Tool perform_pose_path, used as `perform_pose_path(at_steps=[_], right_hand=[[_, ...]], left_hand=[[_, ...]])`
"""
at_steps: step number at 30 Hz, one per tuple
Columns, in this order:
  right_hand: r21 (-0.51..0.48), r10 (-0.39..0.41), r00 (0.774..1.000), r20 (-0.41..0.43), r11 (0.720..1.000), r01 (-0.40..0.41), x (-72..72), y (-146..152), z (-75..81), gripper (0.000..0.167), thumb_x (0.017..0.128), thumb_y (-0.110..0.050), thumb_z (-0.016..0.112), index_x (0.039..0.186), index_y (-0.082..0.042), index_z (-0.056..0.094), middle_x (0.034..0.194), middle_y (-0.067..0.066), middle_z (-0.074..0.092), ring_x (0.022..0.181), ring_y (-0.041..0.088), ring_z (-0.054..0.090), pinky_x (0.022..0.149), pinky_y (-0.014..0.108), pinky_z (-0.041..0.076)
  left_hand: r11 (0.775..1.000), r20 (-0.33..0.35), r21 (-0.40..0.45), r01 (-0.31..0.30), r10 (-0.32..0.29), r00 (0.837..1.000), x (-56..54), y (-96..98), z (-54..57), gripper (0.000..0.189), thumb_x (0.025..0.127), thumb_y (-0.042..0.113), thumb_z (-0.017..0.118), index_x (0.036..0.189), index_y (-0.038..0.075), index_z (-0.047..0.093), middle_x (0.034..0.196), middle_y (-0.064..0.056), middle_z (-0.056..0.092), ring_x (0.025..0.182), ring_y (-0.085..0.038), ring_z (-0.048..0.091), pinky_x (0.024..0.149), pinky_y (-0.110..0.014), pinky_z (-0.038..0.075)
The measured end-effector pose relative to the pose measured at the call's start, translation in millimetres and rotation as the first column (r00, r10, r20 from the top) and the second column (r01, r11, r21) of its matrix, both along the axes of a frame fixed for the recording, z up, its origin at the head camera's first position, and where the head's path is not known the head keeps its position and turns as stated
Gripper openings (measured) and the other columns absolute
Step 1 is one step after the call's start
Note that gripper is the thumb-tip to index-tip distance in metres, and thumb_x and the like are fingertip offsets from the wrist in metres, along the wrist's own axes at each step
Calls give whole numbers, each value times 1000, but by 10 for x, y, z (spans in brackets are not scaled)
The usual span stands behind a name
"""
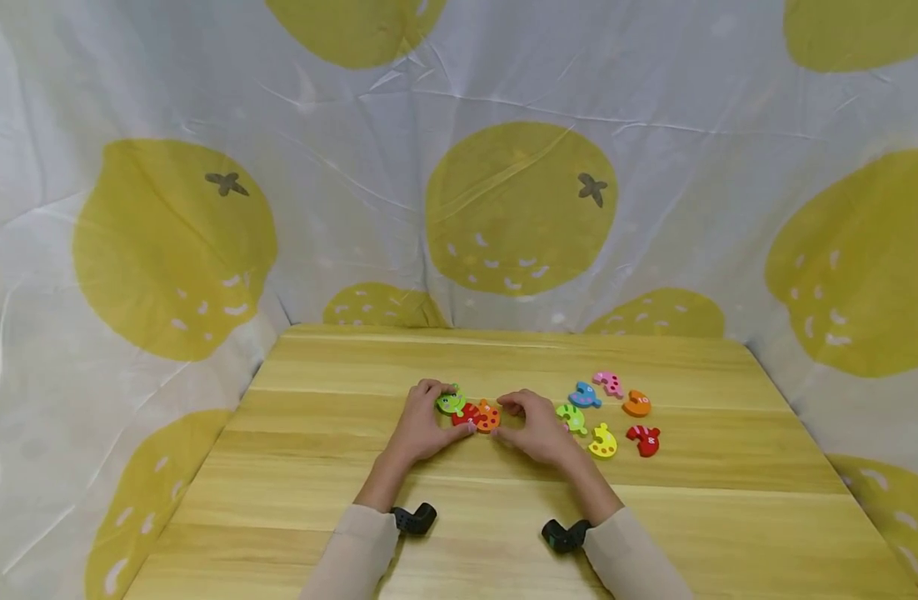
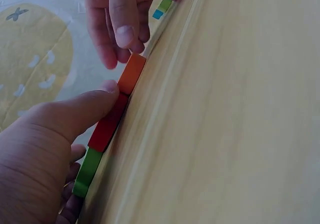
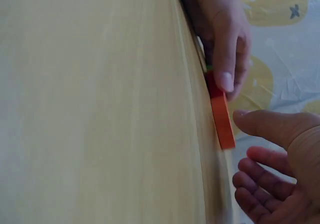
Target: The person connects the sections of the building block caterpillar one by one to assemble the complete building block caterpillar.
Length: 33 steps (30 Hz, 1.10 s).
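A short row of puzzle pieces lies flat on the wooden table: a green caterpillar head [image 1: 451, 403], a striped red piece [image 1: 466, 415] and a spotted orange piece [image 1: 489, 417], joined side by side. My left hand [image 1: 421, 425] holds the row, thumb against the near side of the red piece and fingers around the head's far side. At the orange end, my right hand [image 1: 536, 429] is spread around the piece. The right wrist view shows its thumb just apart from the orange edge [image 3: 222, 123], with the fingers loosely bent and nothing between them.
Right of my right hand lie loose pieces: green [image 1: 574, 419], blue [image 1: 585, 396], pink [image 1: 609, 384], orange [image 1: 636, 404], yellow [image 1: 602, 442] and red [image 1: 645, 440]. A lemon-patterned cloth [image 1: 354, 208] hangs behind the table's far edge and along its sides.
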State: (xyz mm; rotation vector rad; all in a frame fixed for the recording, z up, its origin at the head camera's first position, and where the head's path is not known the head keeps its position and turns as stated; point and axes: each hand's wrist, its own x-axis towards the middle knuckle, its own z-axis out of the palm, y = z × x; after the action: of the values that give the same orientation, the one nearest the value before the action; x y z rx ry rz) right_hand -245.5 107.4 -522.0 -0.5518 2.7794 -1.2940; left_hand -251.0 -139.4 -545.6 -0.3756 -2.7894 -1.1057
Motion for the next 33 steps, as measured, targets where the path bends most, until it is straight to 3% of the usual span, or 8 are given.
perform_pose_path(at_steps=[10,19,29,33], right_hand=[[7,-38,999,-36,999,38,70,480,136,47,91,-21,80,131,-2,67,121,15,69,111,32,63,99,52,53],[74,-92,994,-57,993,97,104,884,129,43,90,-21,80,128,-3,69,118,12,71,108,29,65,97,51,55],[153,-33,997,-71,987,44,242,995,105,40,86,-19,84,121,-4,72,99,3,66,90,18,57,80,30,52],[162,31,999,-35,986,-25,279,994,113,42,84,-18,85,121,-2,72,92,2,64,81,16,54,70,24,48]], left_hand=[[997,-14,-29,77,-78,997,6,-22,15,63,87,46,79,138,13,62,151,-7,52,144,-31,40,119,-52,38],[988,-2,-33,152,-152,988,21,-31,35,55,94,36,73,142,12,59,161,-5,44,150,-31,31,121,-55,34],[975,-12,-32,220,-221,975,11,-51,49,50,99,22,65,145,8,54,160,-8,41,152,-30,32,123,-52,33],[975,-9,-27,221,-221,975,14,-61,45,47,99,18,63,144,6,55,159,-9,42,151,-31,32,123,-51,33]])
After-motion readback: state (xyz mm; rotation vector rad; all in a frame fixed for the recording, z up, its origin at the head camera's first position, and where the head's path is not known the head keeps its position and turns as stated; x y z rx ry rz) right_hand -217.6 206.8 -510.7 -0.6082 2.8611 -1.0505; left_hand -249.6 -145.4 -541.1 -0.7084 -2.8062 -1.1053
